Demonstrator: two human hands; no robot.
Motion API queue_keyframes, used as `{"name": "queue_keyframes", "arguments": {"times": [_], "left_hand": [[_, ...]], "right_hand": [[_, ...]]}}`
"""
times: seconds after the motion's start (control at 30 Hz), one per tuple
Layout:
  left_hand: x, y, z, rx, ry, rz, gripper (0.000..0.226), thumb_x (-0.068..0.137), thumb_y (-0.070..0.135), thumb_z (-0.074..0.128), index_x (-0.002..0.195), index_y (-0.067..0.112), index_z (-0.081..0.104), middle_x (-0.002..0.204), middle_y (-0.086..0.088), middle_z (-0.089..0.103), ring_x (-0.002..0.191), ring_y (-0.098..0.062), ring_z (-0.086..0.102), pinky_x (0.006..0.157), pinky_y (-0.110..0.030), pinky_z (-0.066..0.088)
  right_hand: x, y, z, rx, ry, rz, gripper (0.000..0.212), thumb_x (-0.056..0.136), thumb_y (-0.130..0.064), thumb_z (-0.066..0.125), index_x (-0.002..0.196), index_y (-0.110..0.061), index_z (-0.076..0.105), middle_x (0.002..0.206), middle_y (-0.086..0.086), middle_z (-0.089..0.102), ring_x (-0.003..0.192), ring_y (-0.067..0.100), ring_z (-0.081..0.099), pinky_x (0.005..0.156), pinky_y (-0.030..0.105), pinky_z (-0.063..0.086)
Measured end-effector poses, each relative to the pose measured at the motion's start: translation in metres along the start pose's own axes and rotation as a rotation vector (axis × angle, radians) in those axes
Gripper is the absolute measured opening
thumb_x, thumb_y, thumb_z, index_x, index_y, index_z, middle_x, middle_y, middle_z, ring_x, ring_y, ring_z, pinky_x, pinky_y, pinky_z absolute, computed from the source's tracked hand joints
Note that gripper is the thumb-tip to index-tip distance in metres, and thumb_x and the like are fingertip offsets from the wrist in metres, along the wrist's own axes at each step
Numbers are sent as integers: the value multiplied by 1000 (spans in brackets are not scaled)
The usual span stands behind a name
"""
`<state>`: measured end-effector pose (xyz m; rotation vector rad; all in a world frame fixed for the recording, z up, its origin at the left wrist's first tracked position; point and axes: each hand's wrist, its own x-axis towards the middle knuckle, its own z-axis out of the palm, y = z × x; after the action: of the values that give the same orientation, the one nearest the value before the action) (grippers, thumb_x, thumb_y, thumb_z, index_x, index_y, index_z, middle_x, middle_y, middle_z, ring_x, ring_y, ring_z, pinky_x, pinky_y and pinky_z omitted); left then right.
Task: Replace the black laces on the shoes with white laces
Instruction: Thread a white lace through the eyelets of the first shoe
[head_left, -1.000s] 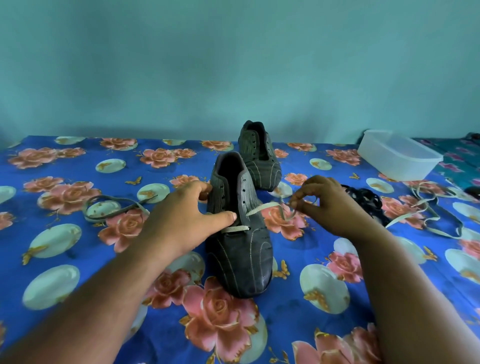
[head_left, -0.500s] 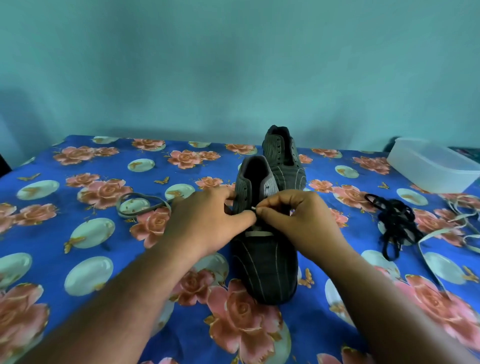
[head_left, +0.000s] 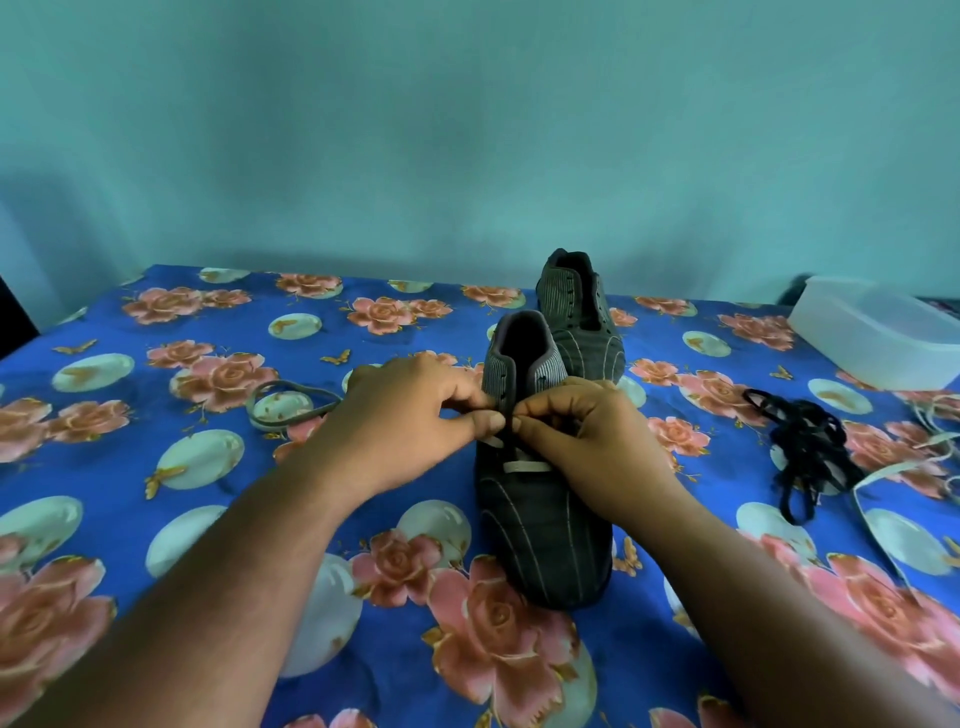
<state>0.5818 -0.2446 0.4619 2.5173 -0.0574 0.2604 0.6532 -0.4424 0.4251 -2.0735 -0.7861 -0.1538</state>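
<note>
Here I see the bench (head_left: 171, 525) under a blue rose-print cloth, with the near dark striped shoe (head_left: 540, 525) at its middle. My left hand (head_left: 400, 421) and right hand (head_left: 597, 441) pinch the white flat lace (head_left: 525, 466) over its eyelets. The black lace pile (head_left: 805, 447) lies well apart, rightward.

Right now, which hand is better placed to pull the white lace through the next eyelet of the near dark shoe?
The right hand: it pinches the lace at the eyelets, while the left hand steadies the near dark striped shoe.

Near dark shoe (head_left: 540, 519) has white lace (head_left: 525, 466) across lowest eyelets; black laces (head_left: 802, 447) heaped right.
</note>
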Motion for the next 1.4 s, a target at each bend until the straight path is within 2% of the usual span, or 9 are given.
{"name": "queue_keyframes", "arguments": {"times": [0.4,0.53,0.67,0.73,0.77,0.83,0.97,1.23,1.4], "left_hand": [[9,-15,9,-208,-37,86,5,93,32,71,88,32,72,104,8,71,116,-7,56,92,-34,52],[10,-19,10,-335,-114,35,12,99,23,65,89,26,70,110,-2,72,99,11,50,85,-2,40],[11,-21,9,-509,-182,-59,14,102,13,58,94,10,69,68,2,55,60,-1,47,69,-6,40],[11,-27,7,-548,-183,-109,13,102,12,58,97,7,69,72,17,52,82,-19,68,84,-24,51],[11,-29,5,-571,-175,-139,13,102,12,58,98,7,69,89,-2,75,116,-33,63,98,-37,52],[11,-31,3,-631,-140,-219,13,102,11,58,102,4,69,131,-17,58,134,-38,39,80,-26,57],[10,-34,-2,-647,-49,-314,15,103,14,57,106,6,68,99,-2,71,66,0,64,42,-11,40],[21,-62,-9,-286,233,-284,20,101,31,57,90,18,68,86,-1,69,77,-24,62,68,-35,46],[22,-54,0,-246,218,-116,13,99,33,63,104,23,70,105,13,65,99,-7,62,80,-27,48]], "right_hand": [[3,8,-5,-16,110,-121,11,88,-41,76,84,-51,73,92,-31,71,106,4,54,96,52,45],[11,19,-9,-47,212,-113,27,94,-45,68,121,-41,69,89,-17,60,101,11,56,91,44,49],[13,31,-9,-80,109,-79,43,89,-61,59,131,-50,59,89,-13,47,96,17,52,91,44,49],[14,32,-12,-49,93,-76,39,90,-56,65,128,-49,61,89,-9,48,95,17,52,90,41,49],[14,32,-13,-21,83,-73,36,91,-50,69,127,-48,62,89,-7,49,94,17,52,89,37,48],[13,32,-15,35,62,-64,36,92,-39,73,126,-46,64,90,-4,50,93,16,52,87,26,45],[11,31,-17,84,32,-50,39,91,-34,75,127,-44,64,91,-2,50,91,15,51,84,17,41],[9,27,-19,115,16,-9,41,89,-33,76,128,-43,64,93,0,50,91,12,49,81,13,41],[8,25,-20,170,14,23,41,89,-30,78,125,-42,65,90,-4,47,86,7,48,78,15,43]]}}
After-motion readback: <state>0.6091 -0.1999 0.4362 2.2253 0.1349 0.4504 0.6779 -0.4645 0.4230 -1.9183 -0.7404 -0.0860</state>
